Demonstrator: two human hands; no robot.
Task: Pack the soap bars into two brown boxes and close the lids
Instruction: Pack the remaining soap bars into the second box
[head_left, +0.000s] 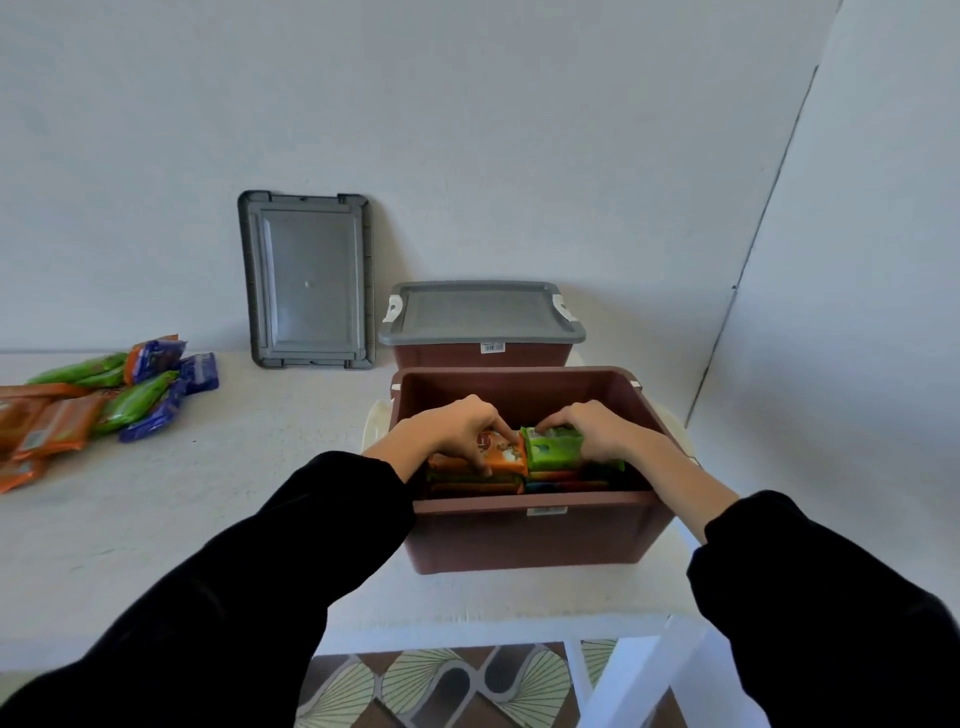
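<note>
Inside the brown box (524, 500), the left hand (457, 428) pinches an orange soap bar (503, 451), the right hand (597, 431) beside it gripping a green soap bar (551, 451) (stacked bars (566, 486) beneath).

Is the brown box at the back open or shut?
Shut. A grey lid sits flat on the back box, covering its whole top.

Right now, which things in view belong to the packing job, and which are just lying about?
Job: open brown box; orange soap bar in the left hand; green soap bar in the right hand; soap pile at left; loose grey lid leaning on the wall; closed brown box behind.

Just there: white table; patterned floor.
</note>
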